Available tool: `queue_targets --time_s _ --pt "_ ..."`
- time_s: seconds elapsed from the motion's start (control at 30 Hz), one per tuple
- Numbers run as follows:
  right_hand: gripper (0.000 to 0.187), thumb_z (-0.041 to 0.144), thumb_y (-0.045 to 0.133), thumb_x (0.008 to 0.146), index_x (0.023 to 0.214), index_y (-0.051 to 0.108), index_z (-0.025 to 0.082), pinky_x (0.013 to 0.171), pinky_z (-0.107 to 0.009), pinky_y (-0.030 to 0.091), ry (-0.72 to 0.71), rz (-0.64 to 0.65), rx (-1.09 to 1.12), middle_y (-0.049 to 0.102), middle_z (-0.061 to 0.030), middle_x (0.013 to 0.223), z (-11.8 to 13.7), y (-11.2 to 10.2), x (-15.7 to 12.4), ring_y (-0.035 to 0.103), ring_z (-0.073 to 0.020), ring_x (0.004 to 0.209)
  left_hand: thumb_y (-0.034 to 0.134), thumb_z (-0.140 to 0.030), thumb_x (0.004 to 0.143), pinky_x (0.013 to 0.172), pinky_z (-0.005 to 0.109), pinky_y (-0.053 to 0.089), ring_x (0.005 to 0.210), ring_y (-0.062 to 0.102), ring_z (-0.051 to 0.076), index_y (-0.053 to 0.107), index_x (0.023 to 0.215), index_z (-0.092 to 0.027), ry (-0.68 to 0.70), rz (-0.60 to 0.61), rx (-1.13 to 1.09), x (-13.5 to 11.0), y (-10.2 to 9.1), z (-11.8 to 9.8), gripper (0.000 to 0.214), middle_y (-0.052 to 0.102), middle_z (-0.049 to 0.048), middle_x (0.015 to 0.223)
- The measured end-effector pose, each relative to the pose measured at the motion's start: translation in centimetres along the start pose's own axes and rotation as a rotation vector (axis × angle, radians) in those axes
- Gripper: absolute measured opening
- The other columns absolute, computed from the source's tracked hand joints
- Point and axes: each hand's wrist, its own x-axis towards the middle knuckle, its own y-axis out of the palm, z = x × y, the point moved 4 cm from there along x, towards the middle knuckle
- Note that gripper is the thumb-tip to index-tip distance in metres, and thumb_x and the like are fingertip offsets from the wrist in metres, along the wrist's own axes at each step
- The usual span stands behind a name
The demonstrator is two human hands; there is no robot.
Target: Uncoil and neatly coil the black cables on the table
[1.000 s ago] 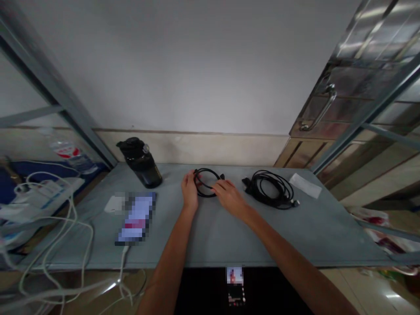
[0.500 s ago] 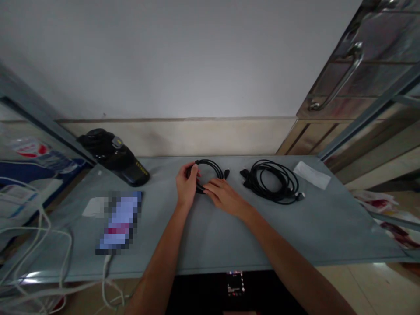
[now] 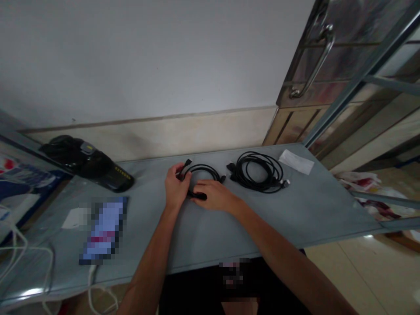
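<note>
A coiled black cable point(image 3: 207, 167) lies on the grey table surface point(image 3: 226, 232), with my two hands around its near and left sides. My left hand point(image 3: 176, 186) grips the left side of the loop, and a dark plug end stands up just above its fingers. My right hand point(image 3: 213, 195) is closed on the near side of the loop, where a dark end sticks out under the fingers. To the right rests a second, larger coil of black cable point(image 3: 259, 173) with several connectors, touched by neither hand.
A black bottle point(image 3: 95, 166) lies at the back left. In front of it are a phone point(image 3: 105, 229) with a white cord and a white paper piece point(image 3: 75, 218). A white strip point(image 3: 296, 161) lies at the back right. Metal frame posts point(image 3: 348, 87) flank the table.
The camera view has shifted right and tilted. My right fingers now curl around the cable instead of lying over it, and dark ends show by both hands.
</note>
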Motion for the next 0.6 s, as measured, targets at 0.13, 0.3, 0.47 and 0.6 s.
queue_targets --time_s 0.13,0.3,0.47,0.6 --pt "0.034 0.039 0.085 0.103 0.080 0.067 0.022 0.076 -0.031 0.044 -0.039 -0.039 0.010 0.072 -0.0010 0.088 0.6 -0.5 -0.4 0.064 -0.0170 0.081 0.082 -0.032 0.087 0.110 0.049 0.064 0.122 0.077 0.031 0.075 0.129 -0.023 -0.009 0.015 -0.045 0.2 0.0 0.4 0.044 0.077 0.0144 0.134" --pt "0.056 0.053 0.072 0.111 0.066 0.059 0.023 0.070 -0.031 0.042 -0.047 -0.089 0.092 0.066 0.0010 0.072 0.9 -0.8 -0.7 0.059 -0.0149 0.069 0.084 -0.038 0.085 0.112 0.053 0.063 0.111 0.080 0.031 0.082 0.117 -0.024 -0.022 0.117 -0.117 0.3 0.4 0.1 0.034 0.083 0.0126 0.121" --pt "0.057 0.053 0.056 0.119 0.070 0.062 0.024 0.073 -0.031 0.046 0.080 -0.292 0.058 0.068 -0.0008 0.075 -0.5 -1.2 -0.5 0.060 -0.0160 0.070 0.081 -0.037 0.085 0.108 0.052 0.065 0.107 0.081 0.031 0.083 0.112 -0.023 -0.002 0.192 -0.164 0.2 0.6 -0.2 0.030 0.085 0.0124 0.114" --pt "0.048 0.046 0.051 0.121 0.080 0.064 0.025 0.081 -0.033 0.049 0.198 -0.512 0.026 0.069 -0.0032 0.083 -2.7 -1.8 -0.3 0.065 -0.0196 0.080 0.078 -0.034 0.087 0.108 0.053 0.066 0.108 0.081 0.030 0.083 0.115 -0.024 0.022 0.220 -0.128 0.1 0.5 -0.6 0.030 0.085 0.0123 0.117"
